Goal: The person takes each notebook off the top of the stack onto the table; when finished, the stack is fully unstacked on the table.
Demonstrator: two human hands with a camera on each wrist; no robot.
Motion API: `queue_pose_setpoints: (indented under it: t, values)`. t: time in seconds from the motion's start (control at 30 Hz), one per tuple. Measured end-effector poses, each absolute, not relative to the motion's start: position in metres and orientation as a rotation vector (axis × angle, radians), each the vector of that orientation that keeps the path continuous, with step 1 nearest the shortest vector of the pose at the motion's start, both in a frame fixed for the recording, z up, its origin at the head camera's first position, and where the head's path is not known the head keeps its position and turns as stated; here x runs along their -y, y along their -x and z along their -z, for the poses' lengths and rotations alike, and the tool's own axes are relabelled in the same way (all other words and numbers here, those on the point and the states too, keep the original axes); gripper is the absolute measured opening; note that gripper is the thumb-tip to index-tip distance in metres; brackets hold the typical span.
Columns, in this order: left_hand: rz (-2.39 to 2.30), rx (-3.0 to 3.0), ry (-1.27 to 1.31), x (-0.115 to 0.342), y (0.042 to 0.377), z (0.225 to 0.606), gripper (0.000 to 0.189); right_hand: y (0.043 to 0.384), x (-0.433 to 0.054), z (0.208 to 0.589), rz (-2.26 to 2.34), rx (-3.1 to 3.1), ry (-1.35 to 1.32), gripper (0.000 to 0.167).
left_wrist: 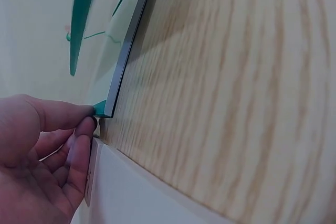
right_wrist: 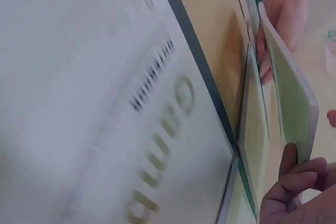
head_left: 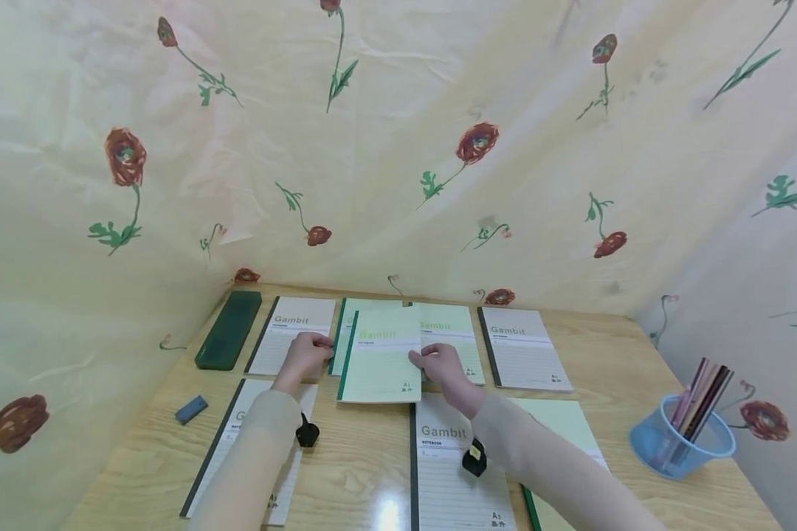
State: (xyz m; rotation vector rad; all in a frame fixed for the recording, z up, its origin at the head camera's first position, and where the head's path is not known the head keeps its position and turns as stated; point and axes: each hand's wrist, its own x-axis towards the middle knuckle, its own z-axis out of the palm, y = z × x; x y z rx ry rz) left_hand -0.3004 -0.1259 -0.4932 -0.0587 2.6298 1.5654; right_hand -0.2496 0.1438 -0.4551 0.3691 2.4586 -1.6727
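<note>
My right hand (head_left: 443, 369) pinches the right edge of a pale green notebook (head_left: 381, 369) with a dark green spine. In the right wrist view that notebook (right_wrist: 294, 87) is raised above the ones under it, the right fingers (right_wrist: 299, 182) on its edge. My left hand (head_left: 305, 358) is at the left edge of another green notebook (head_left: 368, 304), partly hidden behind the raised one. Up close, left thumb and fingertips pinch its green corner (left_wrist: 101, 108). Beside it lies a white notebook (head_left: 299, 310); another green notebook (head_left: 461, 324) lies on the right.
More notebooks lie around: a white one (head_left: 525, 346) at back right, a white one (head_left: 438, 472) in front, a green one (head_left: 564, 420) and a white one (head_left: 219, 450). A green case (head_left: 229, 332), a blue eraser (head_left: 191, 409) and a blue pen cup (head_left: 664, 442) stand at the sides.
</note>
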Motion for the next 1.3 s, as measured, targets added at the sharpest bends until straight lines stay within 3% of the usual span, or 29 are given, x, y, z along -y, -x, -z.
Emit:
queue_pose_setpoints:
  t: [0.6, 1.3]
  values:
    - [-1.563, -2.613, 0.033, 0.128, 0.301, 0.491, 0.019, 0.152, -0.136, 0.474, 1.793, -2.321, -0.266, 0.029]
    - [-1.582, -2.603, 0.044, 0.129, 0.300, 0.488, 0.019, 0.121, -0.122, 0.479, 1.753, -2.239, -0.115, 0.024]
